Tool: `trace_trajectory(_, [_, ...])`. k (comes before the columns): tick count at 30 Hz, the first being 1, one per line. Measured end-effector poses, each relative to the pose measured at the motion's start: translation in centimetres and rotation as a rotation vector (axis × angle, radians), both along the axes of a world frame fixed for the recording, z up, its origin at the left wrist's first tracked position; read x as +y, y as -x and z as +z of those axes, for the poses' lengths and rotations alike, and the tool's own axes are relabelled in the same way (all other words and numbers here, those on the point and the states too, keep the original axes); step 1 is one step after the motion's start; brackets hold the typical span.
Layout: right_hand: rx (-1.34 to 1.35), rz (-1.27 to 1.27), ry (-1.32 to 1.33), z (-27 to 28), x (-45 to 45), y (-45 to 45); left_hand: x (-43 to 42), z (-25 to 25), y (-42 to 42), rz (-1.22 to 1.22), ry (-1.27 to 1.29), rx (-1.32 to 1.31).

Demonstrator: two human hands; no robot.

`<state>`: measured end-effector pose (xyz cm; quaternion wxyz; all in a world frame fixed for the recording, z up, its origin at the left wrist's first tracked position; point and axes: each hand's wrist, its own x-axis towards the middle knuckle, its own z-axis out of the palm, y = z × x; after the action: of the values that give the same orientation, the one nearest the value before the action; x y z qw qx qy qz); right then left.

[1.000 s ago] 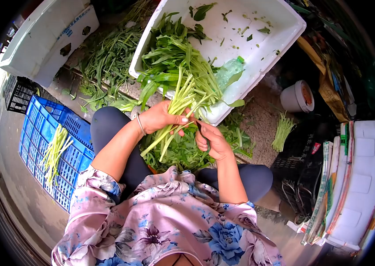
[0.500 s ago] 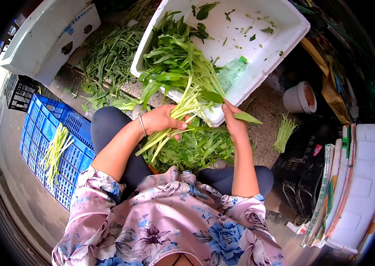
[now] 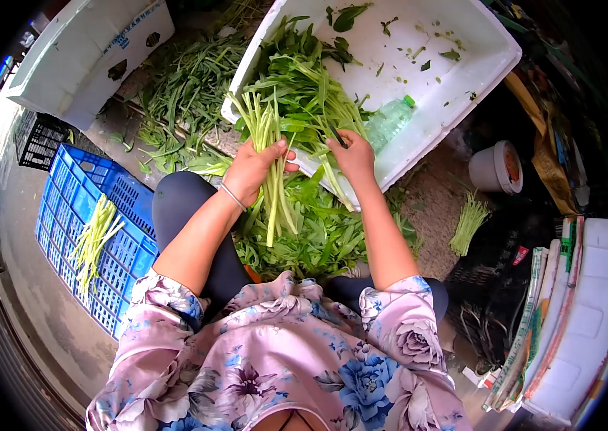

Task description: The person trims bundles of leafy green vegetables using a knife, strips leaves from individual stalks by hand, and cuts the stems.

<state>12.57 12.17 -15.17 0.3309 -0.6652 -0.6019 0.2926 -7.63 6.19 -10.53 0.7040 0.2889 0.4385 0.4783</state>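
Observation:
A bunch of pale green water spinach stems (image 3: 269,136) is gripped in my left hand (image 3: 250,171), thumb across it, the cut ends pointing down towards me. My right hand (image 3: 354,154) is closed at the near edge of the white foam box (image 3: 472,68), beside the leafy water spinach (image 3: 296,79) heaped there. A small dark thing pokes out between its thumb and fingers; its kind cannot be made out. Beneath both hands lies a pile of green leaves (image 3: 311,241) between my knees.
To the left, a blue crate (image 3: 128,248) bears a bundle of stems (image 3: 95,233). More greens (image 3: 189,86) lie on the ground behind. A plastic bottle (image 3: 390,118) lies in the foam box. On the right are a white bucket (image 3: 489,171) and another stem bundle (image 3: 469,226).
The stems in my left hand have swung from slanting to nearly upright. My right hand has moved left and up to the heaped greens, and the leaf at its fingers is gone.

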Motion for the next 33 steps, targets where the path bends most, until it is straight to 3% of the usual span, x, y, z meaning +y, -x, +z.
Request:
trace_trajectory(3, [-0.141,0.047,0.107,-0.4,2.5,1.1,0.0,0.1,-0.1,0.019,0.041,-0.045])
trace_trajectory(5, [-0.098,0.054,0.077,0.3,2.9,0.9,0.1,0.0,-0.1,0.066,0.068,-0.053])
trace_trajectory(7, [0.533,-0.024,-0.012,2.2,2.6,0.5,0.1,0.3,-0.1,0.103,0.074,-0.052])
trace_trajectory(11, [1.144,-0.049,0.041,8.7,-0.1,-1.2,0.1,0.6,-0.4,0.057,-0.015,0.049])
trace_trajectory(13, [1.262,-0.049,0.043,10.1,-1.8,-1.6,-0.1,0.7,-0.8,0.034,-0.050,0.119])
trace_trajectory(18, [1.036,-0.071,0.070,8.0,-6.2,-0.9,-0.6,0.5,-1.7,-0.109,-0.264,0.275])
trace_trajectory(22, [1.003,-0.088,0.143,5.9,-9.0,0.7,-1.8,1.1,-3.0,-0.225,-0.380,0.207])
trace_trajectory(26, [1.004,-0.047,0.164,5.0,-10.2,0.6,-2.0,0.5,-3.0,-0.338,-0.256,0.223])
trace_trajectory(31, [1.555,0.254,0.595,6.7,-9.9,-2.7,-2.1,0.7,-2.6,-0.422,-0.241,0.201])
trace_trajectory(33, [1.568,0.292,0.622,6.2,-9.5,-3.5,-2.1,0.2,-2.4,-0.505,-0.280,0.186])
